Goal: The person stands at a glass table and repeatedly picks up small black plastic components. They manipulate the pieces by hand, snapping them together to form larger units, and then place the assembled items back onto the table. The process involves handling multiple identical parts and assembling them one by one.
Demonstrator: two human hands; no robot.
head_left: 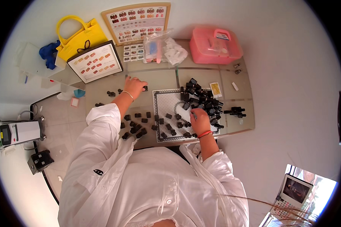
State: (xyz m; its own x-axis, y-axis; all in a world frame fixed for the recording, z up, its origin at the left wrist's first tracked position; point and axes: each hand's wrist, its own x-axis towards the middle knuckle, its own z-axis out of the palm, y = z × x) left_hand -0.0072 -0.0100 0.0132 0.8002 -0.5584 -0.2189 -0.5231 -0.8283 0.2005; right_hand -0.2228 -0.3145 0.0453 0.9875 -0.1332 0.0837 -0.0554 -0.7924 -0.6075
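My left hand [134,87] reaches to the left part of the glass-topped table [163,77], its fingertips closed on a small black nail polish bottle [145,88]. My right hand [201,122] is lowered over the white patterned mat [166,99], fingers curled together. Whatever they pinch is mostly hidden. Just beyond and beside it lies a heap of black nail polish bottles [202,99], many on their sides. Several more bottles [172,131] stand spread out on the near part of the mat. A looser group of bottles [134,125] is left of the mat, nearer my body.
Along the back are a pink carry case [215,51], plastic bags [174,52], framed nail colour charts [138,32] [94,63] and a yellow handbag [83,39]. A gold-patterned packet [215,90] touches the heap. More bottles [236,112] lie near the right edge.
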